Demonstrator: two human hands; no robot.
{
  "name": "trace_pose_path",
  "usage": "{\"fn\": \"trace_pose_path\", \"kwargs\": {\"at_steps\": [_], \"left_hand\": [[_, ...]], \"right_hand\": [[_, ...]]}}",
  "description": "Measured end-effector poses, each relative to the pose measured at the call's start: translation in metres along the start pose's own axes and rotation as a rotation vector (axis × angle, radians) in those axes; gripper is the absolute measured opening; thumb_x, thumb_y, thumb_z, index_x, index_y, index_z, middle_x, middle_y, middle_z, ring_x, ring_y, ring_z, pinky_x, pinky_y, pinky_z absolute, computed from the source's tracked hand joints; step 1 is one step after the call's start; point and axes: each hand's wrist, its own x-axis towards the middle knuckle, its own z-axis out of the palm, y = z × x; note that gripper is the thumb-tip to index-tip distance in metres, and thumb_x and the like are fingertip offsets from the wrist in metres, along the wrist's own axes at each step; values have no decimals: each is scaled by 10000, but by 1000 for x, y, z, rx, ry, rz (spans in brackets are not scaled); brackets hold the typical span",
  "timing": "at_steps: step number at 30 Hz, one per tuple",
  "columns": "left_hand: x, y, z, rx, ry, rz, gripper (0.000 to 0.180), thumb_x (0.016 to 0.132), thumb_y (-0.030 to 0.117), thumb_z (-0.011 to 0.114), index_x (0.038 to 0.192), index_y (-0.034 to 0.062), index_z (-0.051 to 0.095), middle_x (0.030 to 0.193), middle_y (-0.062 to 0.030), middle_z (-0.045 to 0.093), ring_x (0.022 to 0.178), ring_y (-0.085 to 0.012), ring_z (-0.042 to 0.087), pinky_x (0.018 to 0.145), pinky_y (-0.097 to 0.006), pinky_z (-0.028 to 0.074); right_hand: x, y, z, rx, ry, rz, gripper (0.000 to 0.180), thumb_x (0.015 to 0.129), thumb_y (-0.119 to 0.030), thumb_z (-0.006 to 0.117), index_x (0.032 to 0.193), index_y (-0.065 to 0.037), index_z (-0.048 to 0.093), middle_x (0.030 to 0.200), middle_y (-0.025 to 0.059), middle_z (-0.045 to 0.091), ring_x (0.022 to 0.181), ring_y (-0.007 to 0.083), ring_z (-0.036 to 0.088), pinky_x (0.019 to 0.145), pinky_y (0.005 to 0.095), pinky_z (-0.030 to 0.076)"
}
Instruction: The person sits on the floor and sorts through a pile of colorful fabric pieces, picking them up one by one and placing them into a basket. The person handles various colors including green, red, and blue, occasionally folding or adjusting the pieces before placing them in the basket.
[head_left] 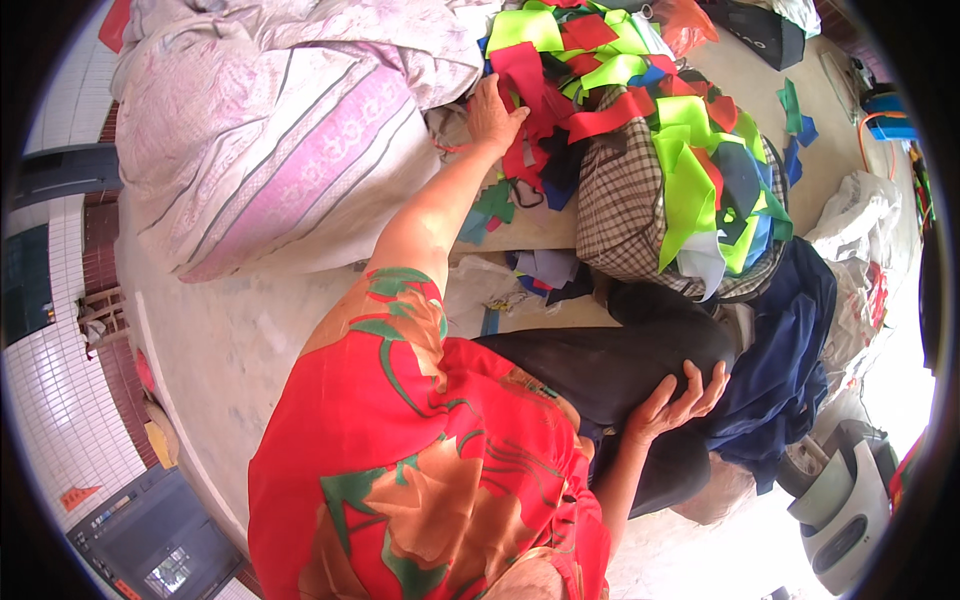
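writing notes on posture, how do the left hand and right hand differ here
The left hand is at a red fabric strip; the right hand rests on the black trouser leg. The left arm stretches far forward, while the right forearm lies nearer the body. Both hands are bare.

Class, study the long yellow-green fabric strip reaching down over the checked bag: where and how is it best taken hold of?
I'd pinch the yellow-green fabric strip by its tapered lower tip, coming from the near side. That tip points toward the wearer and lies over the side of the checked bag, apparently free, while the upper part sits among other fabric scraps.
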Motion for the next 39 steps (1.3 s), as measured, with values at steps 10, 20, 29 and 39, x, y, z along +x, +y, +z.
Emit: {"fn": "trace_pose_path", "kwargs": {"at_steps": [10, 20, 29, 39], "left_hand": [[79, 54, 16, 220, -238, -88, 1221, 492, 367, 871, 1429, 351, 88, 1507, -142, -2, 1245, -424, 333, 956, -476, 414], [143, 22, 160, 145, -461, 127, 1067, 674, 550, 666, 1448, 307, -27, 1501, -208, 8, 1298, -581, 60, 1015, -640, 227], [126, 57, 160, 349, -425, -27, 329, 887, 279, 414, 1182, 161, 499, 1263, -115, 458, 1148, -458, 415, 814, -566, 453], [61, 41, 84, 436, -367, 184, 199, 803, 162, 541, 996, 133, 578, 995, -148, 630, 904, -353, 621, 718, -439, 519]], "right_hand": [[3, 8, 4, 15, -41, 22, 268, 856, -264, 466, 999, -62, 570, 1340, 223, 397, 1274, 392, 307, 1063, 515, 187], [1, 18, 0, 43, -140, 32, 232, 808, -225, 449, 972, -98, 552, 1348, 259, 337, 1285, 443, 243, 1035, 589, 177], [-8, 26, -1, 45, -148, 42, 214, 846, -289, 462, 969, -144, 560, 1368, 245, 320, 1302, 446, 222, 1039, 598, 148], [1, 24, 6, 89, -41, -22, 248, 877, -278, 452, 996, -95, 571, 1334, 259, 390, 1266, 433, 293, 1046, 550, 192]]}}
